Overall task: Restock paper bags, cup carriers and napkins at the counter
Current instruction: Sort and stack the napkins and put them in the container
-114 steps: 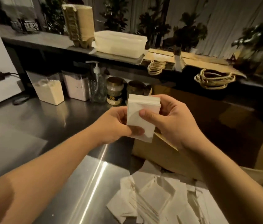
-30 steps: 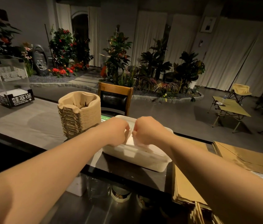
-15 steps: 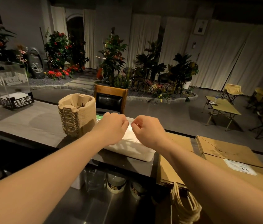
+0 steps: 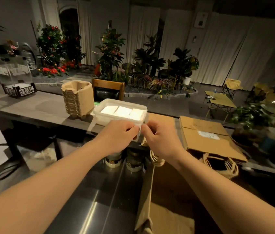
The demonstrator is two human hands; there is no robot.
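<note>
The counter (image 4: 32,108) carries flat paper bags (image 4: 206,137) at right — handles drooping over its edge — then stacked cup carriers (image 4: 78,98), then a plastic tub (image 4: 109,119) holding three napkin stacks (image 4: 123,111). Left hand (image 4: 118,134) and right hand (image 4: 158,137), fingers curled, meet at the tub's near corner; whether they pinch anything cannot be told.

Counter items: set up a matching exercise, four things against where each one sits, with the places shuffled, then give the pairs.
Things:
1. napkins
2. cup carriers
3. paper bags
4. acrylic box

Places:
A. far left end of the counter
B. stacked just left of the plastic tub
C. flat on the counter, right of the tub
D. in three stacks inside the tub

Pairs: 1-D, 2-B, 3-C, 4-A
</note>
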